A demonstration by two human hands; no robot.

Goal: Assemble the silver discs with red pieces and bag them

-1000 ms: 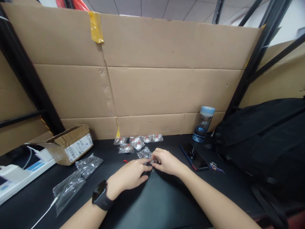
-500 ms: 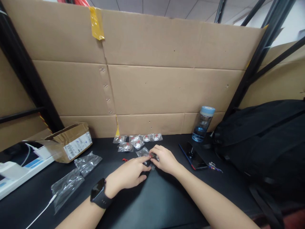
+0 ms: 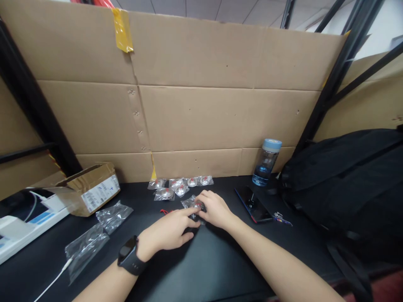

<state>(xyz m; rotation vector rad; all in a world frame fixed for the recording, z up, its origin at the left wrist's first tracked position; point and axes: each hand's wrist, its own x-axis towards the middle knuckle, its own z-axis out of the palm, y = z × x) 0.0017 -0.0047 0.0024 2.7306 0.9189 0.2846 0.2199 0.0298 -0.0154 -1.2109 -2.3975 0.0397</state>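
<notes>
My right hand [image 3: 216,209] is closed, its thumb and fingers around a small round silver piece with red on it [image 3: 199,204]. Clear plastic wrap [image 3: 187,201] shows just behind the fingers, and I cannot tell whether the piece is inside it. With its index finger stretched out, my left hand [image 3: 168,228] touches the piece from the left; its thumb stands apart. Much of the piece is covered by fingers. Beyond the hands, several similar round pieces in clear bags [image 3: 164,193] lie along the cardboard wall. A small red string [image 3: 163,212] sits by the left knuckles.
Flat plastic bags [image 3: 86,247], an opened cardboard box [image 3: 99,188] and a white power strip [image 3: 34,235] are on the left. To the right lie a phone [image 3: 253,205] and a keyring [image 3: 281,219], with a water bottle [image 3: 266,163] and black backpack [image 3: 349,184] beyond.
The right fingers have shifted slightly around the piece, and its red part now shows more between both hands. The left hand stays against it. The whole view has moved a little.
</notes>
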